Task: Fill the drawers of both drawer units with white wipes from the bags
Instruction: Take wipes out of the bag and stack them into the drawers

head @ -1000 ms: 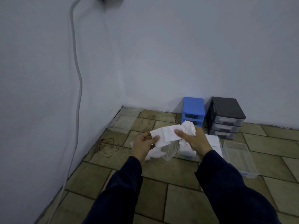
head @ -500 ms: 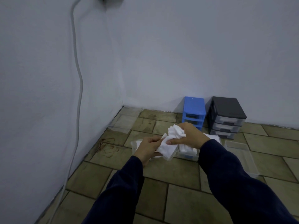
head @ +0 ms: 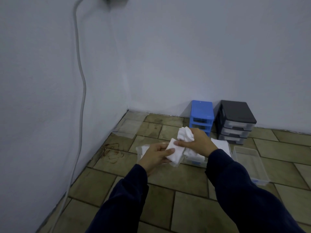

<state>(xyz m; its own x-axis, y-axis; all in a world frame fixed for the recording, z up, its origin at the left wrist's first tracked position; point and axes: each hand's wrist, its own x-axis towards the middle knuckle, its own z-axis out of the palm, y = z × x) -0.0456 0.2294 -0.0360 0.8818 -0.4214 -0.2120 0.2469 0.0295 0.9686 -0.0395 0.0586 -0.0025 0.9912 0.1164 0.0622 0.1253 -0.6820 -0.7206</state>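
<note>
My left hand (head: 155, 155) pinches the lower end of a folded white cloth wipe (head: 175, 151) between thumb and fingers, while my right hand (head: 197, 142) grips its bunched upper end, held above the tiled floor (head: 185, 190). Just beyond, a clear plastic drawer (head: 195, 161) on the floor holds more white wipes, another clear drawer (head: 250, 163) lies to its right, and the small blue drawer unit (head: 201, 115) stands beside the black drawer unit (head: 235, 121) against the wall.
</note>
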